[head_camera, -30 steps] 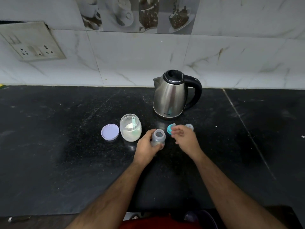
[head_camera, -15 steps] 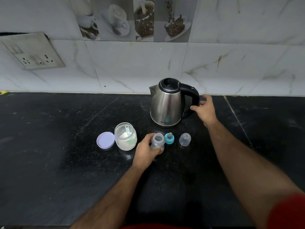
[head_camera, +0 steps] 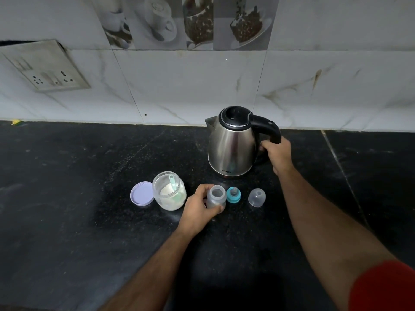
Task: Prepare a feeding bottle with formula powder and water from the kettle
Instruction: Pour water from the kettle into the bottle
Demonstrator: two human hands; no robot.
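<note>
Head view, the only view supplied: bottle [head_camera: 216,197] stands upright and uncapped on the black counter [head_camera: 67,198], just in front of the kettle [head_camera: 233,144]. Left hand [head_camera: 199,208] grips the bottle, fingers and thumb curled round its body, steadying it. Right hand [head_camera: 277,154] grasps the lower part of the kettle's black handle [head_camera: 267,129], fingers wrapped round it; the kettle sits flat on the counter, lid closed, spout pointing left. Teal teat ring [head_camera: 233,195] stands touching or just beside the bottle on its right; clear cap [head_camera: 257,197] lies further right, apart from the ring. Powder jar [head_camera: 169,190] stands open to the left of the bottle with a pale green scoop [head_camera: 173,184] standing in the white powder; its lilac lid [head_camera: 142,193] lies flat against the jar's left side. Whether the bottle already holds powder or water cannot be told; its wall is cloudy and the interior looks dull grey. Judgement: the step in hand is the water pour, at the point of grasp, with nothing lifted yet. The next move calls for lifting the kettle, bringing the spout over the narrow bottle mouth and tipping slowly while the left hand keeps the bottle upright. Risk noted: the mouth is small against the spout, so spill on the gripping fingers is likely if the tilt is hasty.
</note>
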